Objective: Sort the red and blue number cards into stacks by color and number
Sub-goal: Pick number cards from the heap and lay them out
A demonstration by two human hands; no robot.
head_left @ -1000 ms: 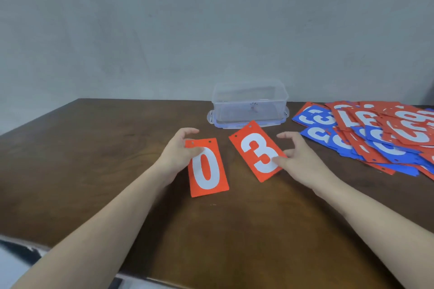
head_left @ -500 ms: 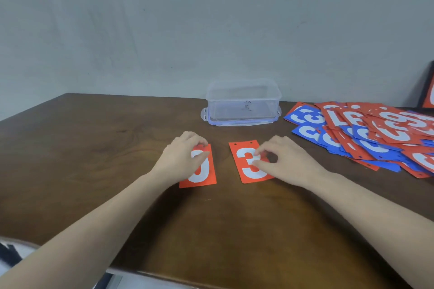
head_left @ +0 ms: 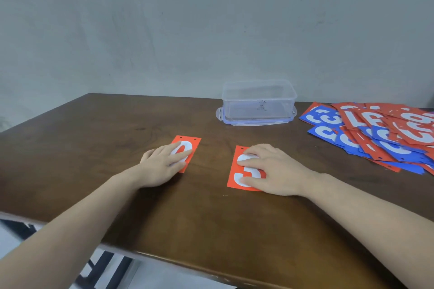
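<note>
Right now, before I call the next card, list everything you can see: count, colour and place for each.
red 0 card: one, red with white digit, flat on the table left of centre, under the left hand.
red 3 card: one, red with white digit, flat at centre, under the right hand.
card pile: many, red and blue, overlapping at far right; count unclear.
plastic box: one, clear, at the table's back.
table: one, dark brown wood.
wall: grey, behind.
left hand: fingers straight, pressing the 0.
right hand: fingers bent, resting on the 3.
</note>
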